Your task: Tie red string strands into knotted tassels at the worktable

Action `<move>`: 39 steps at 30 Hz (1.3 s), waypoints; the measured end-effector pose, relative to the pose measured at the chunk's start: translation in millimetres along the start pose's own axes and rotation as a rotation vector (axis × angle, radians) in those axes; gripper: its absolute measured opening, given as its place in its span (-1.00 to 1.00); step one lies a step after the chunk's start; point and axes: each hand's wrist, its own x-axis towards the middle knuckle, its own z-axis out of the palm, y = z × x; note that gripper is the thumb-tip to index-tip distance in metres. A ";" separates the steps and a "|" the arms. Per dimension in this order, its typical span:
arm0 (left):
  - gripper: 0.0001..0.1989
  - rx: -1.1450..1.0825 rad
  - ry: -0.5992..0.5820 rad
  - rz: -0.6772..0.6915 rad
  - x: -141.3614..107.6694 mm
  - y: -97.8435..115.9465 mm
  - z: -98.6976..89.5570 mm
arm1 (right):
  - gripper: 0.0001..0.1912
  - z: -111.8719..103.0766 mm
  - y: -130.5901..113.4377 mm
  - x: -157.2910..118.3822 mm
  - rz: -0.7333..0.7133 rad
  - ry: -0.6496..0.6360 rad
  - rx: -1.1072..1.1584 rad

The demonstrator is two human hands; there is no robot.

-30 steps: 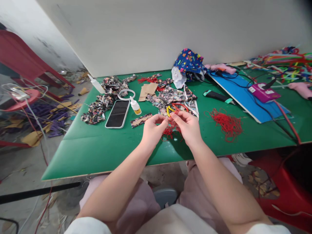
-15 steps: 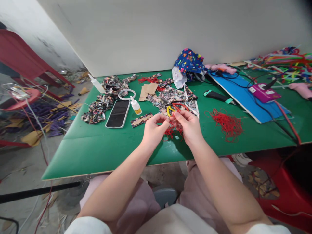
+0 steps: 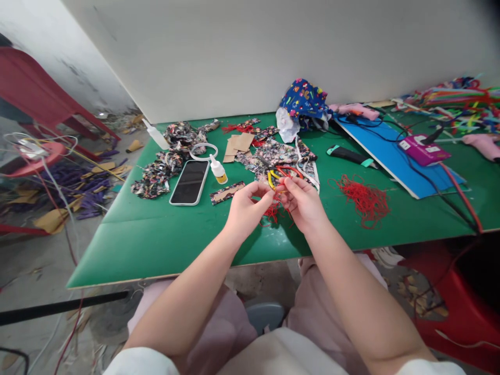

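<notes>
Two bare hands meet over the table (image 3: 148, 239), near the middle of its near edge. The left hand (image 3: 248, 208) pinches thumb and forefinger narrowly on red thread (image 3: 272, 212); the right hand (image 3: 307, 205) closes thumb and forefinger on it too, its other fingers loosely curled. Part of the thread is hidden by the fingers. Just beyond are yellow-and-red-handled pliers (image 3: 271, 180), partly covered, on floral cloth (image 3: 273, 152). To the left are a floral strip (image 3: 227, 193), a glue bottle (image 3: 217, 172) and a phone (image 3: 189, 182). Rightward, a tangled red heap (image 3: 364, 200) lies nearer the near edge than the cutter (image 3: 349, 155).
</notes>
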 end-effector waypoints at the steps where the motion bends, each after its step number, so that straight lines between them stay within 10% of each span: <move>1: -0.86 0.036 -0.038 -0.003 1.7 1.5 -6.0 | -0.82 -1.0 0.1 0.7 0.007 -0.007 0.019; 5: -0.75 0.350 -0.279 -0.009 8.5 5.9 -42.0 | -0.82 -3.7 0.3 2.6 0.032 -0.013 0.085; 11: -0.75 0.718 -0.084 0.080 9.5 10.0 -95.2 | -0.81 -3.2 -0.1 2.5 0.062 -0.007 0.089; 16: -0.77 0.992 -0.121 -0.126 4.9 8.8 -121.1 | -0.79 -4.2 0.0 3.0 0.080 0.005 0.075; 39: -0.61 0.671 -0.349 -0.033 6.5 -13.5 -108.5 | -0.80 -0.1 6.9 1.5 0.098 -0.014 -0.044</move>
